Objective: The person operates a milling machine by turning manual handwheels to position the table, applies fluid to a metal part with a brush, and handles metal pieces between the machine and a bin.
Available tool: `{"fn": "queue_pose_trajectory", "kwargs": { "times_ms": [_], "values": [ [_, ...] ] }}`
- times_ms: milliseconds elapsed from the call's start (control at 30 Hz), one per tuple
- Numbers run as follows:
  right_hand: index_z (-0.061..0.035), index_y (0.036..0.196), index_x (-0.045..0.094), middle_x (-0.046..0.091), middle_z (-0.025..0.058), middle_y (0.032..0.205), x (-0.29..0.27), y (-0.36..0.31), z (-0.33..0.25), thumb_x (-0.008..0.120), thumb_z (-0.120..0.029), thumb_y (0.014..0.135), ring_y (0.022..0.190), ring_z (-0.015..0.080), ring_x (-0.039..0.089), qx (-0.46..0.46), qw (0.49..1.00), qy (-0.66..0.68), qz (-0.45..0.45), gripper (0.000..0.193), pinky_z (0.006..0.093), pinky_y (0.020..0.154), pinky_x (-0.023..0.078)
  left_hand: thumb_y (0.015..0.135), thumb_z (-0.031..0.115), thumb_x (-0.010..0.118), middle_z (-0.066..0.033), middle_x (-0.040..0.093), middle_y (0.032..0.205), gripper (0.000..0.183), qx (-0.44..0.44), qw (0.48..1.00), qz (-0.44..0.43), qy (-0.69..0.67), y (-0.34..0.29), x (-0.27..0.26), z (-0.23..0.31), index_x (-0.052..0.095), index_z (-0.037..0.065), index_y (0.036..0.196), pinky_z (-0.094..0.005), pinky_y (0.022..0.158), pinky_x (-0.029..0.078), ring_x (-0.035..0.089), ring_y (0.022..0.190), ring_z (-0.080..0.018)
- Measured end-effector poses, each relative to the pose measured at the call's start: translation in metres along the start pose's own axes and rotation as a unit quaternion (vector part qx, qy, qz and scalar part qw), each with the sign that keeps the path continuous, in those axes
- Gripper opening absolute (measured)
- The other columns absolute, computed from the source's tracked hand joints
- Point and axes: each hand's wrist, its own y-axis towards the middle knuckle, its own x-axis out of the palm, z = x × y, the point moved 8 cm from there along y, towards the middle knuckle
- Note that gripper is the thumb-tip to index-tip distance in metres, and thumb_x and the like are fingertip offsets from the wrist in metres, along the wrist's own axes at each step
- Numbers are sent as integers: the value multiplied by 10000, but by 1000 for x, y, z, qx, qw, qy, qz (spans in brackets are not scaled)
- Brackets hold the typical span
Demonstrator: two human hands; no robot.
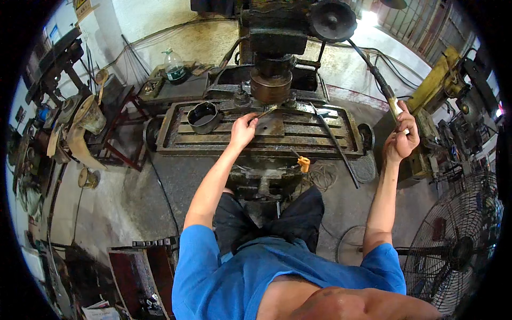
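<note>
My left hand (244,131) is closed on a small brush (268,111). Its tip is just below the round spindle head (271,86) of a milling machine, over the slotted machine table (176,132). At the right, my right hand (402,140) is raised, its fingers wrapped about the pale lower end of a long lever (380,80). That lever slants down from a dark round hub (333,20) on the machine. Left of my left hand, a round dark pot (204,127) with liquid in it stands on the table.
A dark metal bar (337,146) leans across the table's right part and past its front edge. An orange-yellow handle (304,164) sticks out at the front. A large caged fan (453,250) stands at lower right. A green-tinted bottle (174,68) stands on a back-left bench.
</note>
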Motion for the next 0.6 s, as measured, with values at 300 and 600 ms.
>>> {"fn": "queue_pose_trajectory", "kwargs": {
  "times_ms": [300, 600],
  "values": [
    [-45, 590, 378, 524, 116, 733, 10, 37, -20, 636, -278, 659, 981, 415, 519, -74, 997, -19, -10, 354, 549, 953, 240, 843, 147, 491, -90, 575, 739, 258, 75, 997, 26, -14, 8, 10, -5, 567, -1, 1039, -284, 540, 414, 510, 583, -161],
    [-53, 589, 368, 510, 114, 696, 15, 64, -27, 536, -191, 649, 950, 393, 522, -122, 991, -38, -45, 226, 581, 949, 246, 819, 124, 501, -156, 607, 823, 226, 74, 996, 36, -13, 8, 8, -4, 585, 9, 995, -328, 641, 439, 565, 720, -244]
  ]
}}
